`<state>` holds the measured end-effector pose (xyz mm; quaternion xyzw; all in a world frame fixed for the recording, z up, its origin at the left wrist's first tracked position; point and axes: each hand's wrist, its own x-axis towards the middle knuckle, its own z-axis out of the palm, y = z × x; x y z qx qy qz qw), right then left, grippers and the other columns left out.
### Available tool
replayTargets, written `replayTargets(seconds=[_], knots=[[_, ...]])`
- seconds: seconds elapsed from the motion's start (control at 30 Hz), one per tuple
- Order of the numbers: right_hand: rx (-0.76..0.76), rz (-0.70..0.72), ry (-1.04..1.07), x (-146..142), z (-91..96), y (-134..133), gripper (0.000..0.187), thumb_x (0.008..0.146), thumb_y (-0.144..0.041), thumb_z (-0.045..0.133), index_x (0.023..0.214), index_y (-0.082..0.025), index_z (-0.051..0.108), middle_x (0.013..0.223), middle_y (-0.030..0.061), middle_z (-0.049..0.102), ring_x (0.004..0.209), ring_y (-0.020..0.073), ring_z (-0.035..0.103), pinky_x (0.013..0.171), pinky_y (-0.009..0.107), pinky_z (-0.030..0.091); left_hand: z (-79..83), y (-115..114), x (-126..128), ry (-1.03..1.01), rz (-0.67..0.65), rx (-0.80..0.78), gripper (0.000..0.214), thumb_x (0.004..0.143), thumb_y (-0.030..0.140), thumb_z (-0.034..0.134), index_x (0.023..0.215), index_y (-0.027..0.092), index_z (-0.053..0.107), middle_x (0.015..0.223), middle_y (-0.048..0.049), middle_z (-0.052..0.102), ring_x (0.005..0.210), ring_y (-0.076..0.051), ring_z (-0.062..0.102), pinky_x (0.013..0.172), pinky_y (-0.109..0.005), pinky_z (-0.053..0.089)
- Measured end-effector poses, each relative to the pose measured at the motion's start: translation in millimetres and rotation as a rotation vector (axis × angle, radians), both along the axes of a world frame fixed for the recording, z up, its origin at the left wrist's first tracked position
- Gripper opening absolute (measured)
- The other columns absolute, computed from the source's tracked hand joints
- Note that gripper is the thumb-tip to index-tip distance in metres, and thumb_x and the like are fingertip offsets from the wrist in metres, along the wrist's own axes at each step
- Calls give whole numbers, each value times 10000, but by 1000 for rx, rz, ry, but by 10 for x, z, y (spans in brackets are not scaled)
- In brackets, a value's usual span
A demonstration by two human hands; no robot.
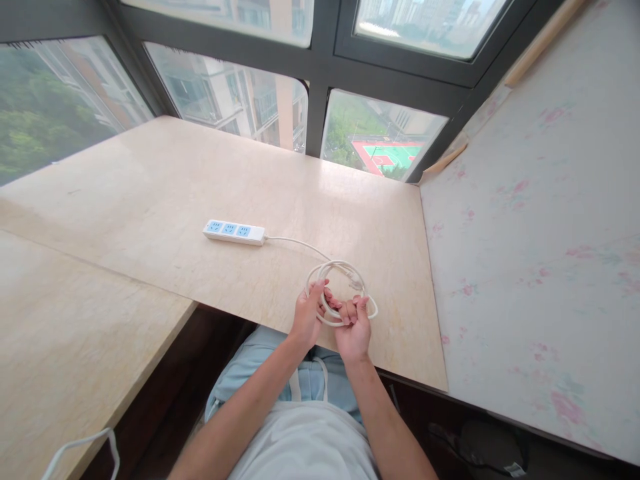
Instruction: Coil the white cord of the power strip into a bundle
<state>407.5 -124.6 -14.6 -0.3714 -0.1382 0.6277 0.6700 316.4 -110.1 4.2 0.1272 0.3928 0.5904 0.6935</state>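
A white power strip (234,232) with blue sockets lies on the beige stone desk (150,193). Its white cord (300,245) runs right and toward me into a coil (345,273) near the desk's front edge. My left hand (307,315) pinches the left side of the coil, fingers closed on it. My right hand (354,325) grips the coil's near side, fingers curled around the loops.
Dark-framed windows (320,73) stand behind the desk. A flowered wall panel (540,253) rises on the right. A lower beige surface (60,347) lies at the left, with another white cable (80,447) at its front edge.
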Motion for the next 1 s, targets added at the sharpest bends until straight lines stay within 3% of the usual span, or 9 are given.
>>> replayTargets(seconds=[0.17, 0.27, 0.43, 0.63, 0.83, 1.0], knots=[[-23, 163, 19, 29, 37, -120, 253, 780, -461, 703, 746, -261, 552, 533, -84, 309, 521, 120, 378, 835, 363, 485, 59, 61, -42, 42, 27, -16, 456, 749, 589, 665, 884, 175, 528, 499, 130, 287, 367, -29, 280, 412, -177, 324], [-33, 259, 127, 151, 35, -194, 243, 749, -458, 728, 850, -263, 625, 606, -66, 442, 596, 121, 464, 900, 360, 472, 112, 75, -92, 19, -48, -13, 474, 748, 625, 646, 792, 182, 483, 464, 138, 225, 354, -24, 174, 365, -170, 222], [-52, 411, 176, 452, -31, -237, 427, 702, -603, 709, 919, -238, 674, 743, -21, 610, 713, 153, 580, 973, 394, 446, 180, 54, -186, 1, -216, -40, 477, 734, 614, 665, 732, 190, 449, 433, 136, 231, 344, -23, 155, 355, -168, 200], [-132, 872, 91, 801, -78, -176, 613, 626, -626, 745, 1042, -184, 653, 937, 86, 701, 916, 266, 667, 919, 466, 453, 214, 70, -467, 30, -582, -127, 429, 767, 554, 665, 707, 183, 458, 429, 130, 229, 358, -20, 114, 360, -166, 141], [-101, 1089, 47, 805, 19, -58, 556, 711, -533, 741, 1128, -189, 611, 929, 77, 710, 803, 215, 698, 847, 409, 504, 303, 116, -590, 179, -869, -124, 492, 731, 615, 672, 665, 187, 437, 473, 118, 226, 387, -20, 120, 389, -183, 105], [-5, 1184, 62, 730, 90, 47, 691, 613, -676, 744, 1036, -135, 669, 1012, 116, 688, 861, 218, 672, 838, 371, 508, 346, 171, -556, 351, -927, -77, 560, 665, 678, 684, 640, 205, 383, 489, 108, 234, 398, -31, 154, 389, -196, 107]])
